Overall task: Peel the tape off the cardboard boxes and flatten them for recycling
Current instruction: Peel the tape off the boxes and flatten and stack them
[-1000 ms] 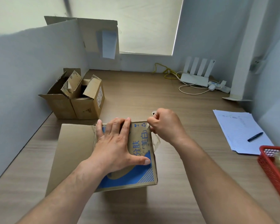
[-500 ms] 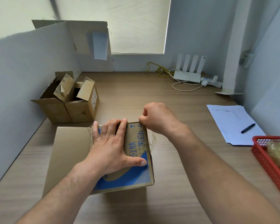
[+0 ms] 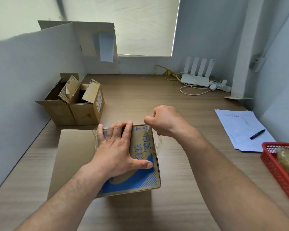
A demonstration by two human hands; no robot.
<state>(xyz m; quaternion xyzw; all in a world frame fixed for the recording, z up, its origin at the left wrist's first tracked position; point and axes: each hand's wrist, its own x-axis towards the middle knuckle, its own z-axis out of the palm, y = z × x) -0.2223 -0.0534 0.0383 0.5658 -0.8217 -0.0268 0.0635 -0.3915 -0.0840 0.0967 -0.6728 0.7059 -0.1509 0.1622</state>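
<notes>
1. Head view, the box: the printed cardboard box [image 3: 137, 182] lies on the wooden desk [image 3: 182, 205] directly before the person, with a plain flap folded out to its left. It is corrugated board, judged light, stiff across the panels and weak at the creases. It would likely slide unless pinned.
2. Tape: a clear tape strip [image 3: 159, 142] hangs loose down the box's right edge, lifted toward the far corner. It is judged thin, stretchy and apt to tear or cling to itself. The best hold is the freed end, close to the board, pulling low along the seam.
3. The left hand [image 3: 117, 147] lies palm down on the top panel. Its fingers are straight and close together, reaching the far edge, and the thumb is spread rightward.
4. The right hand [image 3: 163, 120] is over the far right corner with its fingers curled. The thumb and forefinger apparently pinch the tape end, though the contact is partly hidden.
5. Two opened boxes [image 3: 70, 105] stand touching each other by the left partition, not yet flattened.
</notes>
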